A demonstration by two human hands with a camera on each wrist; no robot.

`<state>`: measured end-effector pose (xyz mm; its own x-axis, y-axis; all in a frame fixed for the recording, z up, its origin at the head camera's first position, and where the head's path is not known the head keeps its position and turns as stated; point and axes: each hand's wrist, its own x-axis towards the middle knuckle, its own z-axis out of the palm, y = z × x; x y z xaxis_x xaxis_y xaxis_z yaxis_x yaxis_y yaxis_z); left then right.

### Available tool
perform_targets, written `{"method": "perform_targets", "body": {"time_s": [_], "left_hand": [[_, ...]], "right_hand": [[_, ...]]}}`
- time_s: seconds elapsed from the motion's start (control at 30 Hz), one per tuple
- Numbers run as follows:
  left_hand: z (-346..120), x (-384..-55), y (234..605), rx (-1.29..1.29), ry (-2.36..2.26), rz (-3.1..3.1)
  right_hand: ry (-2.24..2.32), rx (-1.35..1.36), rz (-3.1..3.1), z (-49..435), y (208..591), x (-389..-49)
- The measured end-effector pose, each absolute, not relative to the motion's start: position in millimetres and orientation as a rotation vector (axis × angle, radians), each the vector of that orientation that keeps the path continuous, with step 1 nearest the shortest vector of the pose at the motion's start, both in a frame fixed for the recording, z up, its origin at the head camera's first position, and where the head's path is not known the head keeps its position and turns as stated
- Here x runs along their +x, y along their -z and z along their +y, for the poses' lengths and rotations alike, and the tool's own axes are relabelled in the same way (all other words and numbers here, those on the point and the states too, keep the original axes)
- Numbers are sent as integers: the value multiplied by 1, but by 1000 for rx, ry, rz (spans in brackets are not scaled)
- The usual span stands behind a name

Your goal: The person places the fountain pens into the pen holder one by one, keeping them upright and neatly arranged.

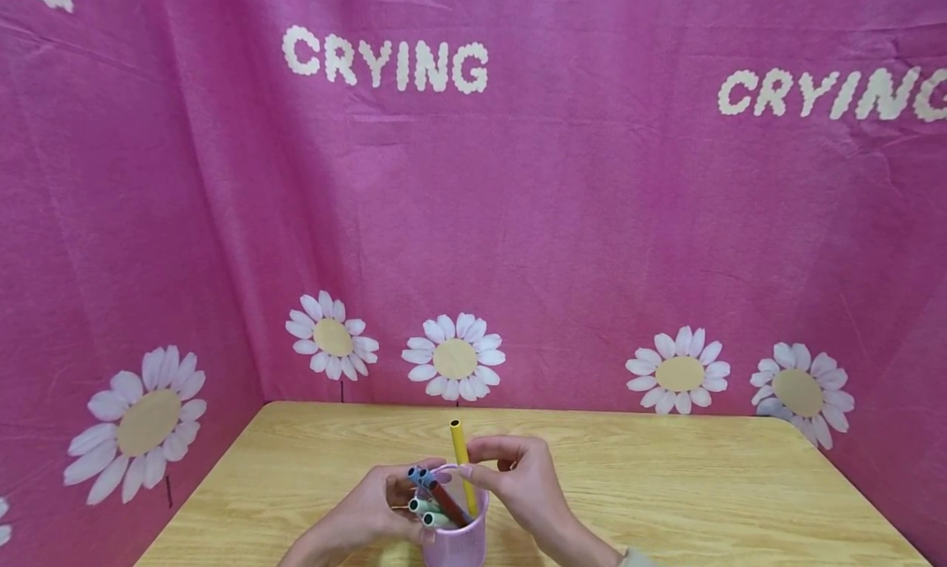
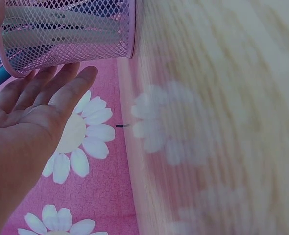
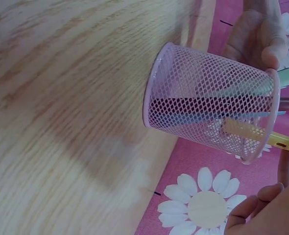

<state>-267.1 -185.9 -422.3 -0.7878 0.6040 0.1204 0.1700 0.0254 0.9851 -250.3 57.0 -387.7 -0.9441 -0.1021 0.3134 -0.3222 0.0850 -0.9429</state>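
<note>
A pink wire-mesh pen cup (image 1: 455, 549) is at the table's near side, holding several felt-tip markers. My left hand (image 1: 361, 508) holds the cup near its rim, thumb on one side and fingers along the mesh (image 2: 61, 39). With thumb and forefinger, my right hand (image 1: 531, 486) pinches a yellow marker (image 1: 456, 441). The yellow marker stands higher than the others, its lower end inside the cup in the right wrist view. A dark red marker (image 1: 448, 502), pale green markers (image 1: 434, 518) and blue ones (image 1: 414, 472) lean toward my left hand.
A light wood-grain table (image 1: 666, 485) spreads out around the cup. Behind it and along the sides hangs a pink cloth (image 1: 562, 222) printed with white daisies and lettering.
</note>
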Motion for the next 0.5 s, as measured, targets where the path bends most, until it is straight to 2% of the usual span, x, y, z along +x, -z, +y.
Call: {"method": "perform_targets", "body": {"time_s": [0.5], "left_hand": [[-186, -268, 425, 813, -1825, 1969]], "right_hand": [[-1928, 450, -2238, 60, 397, -250]]}}
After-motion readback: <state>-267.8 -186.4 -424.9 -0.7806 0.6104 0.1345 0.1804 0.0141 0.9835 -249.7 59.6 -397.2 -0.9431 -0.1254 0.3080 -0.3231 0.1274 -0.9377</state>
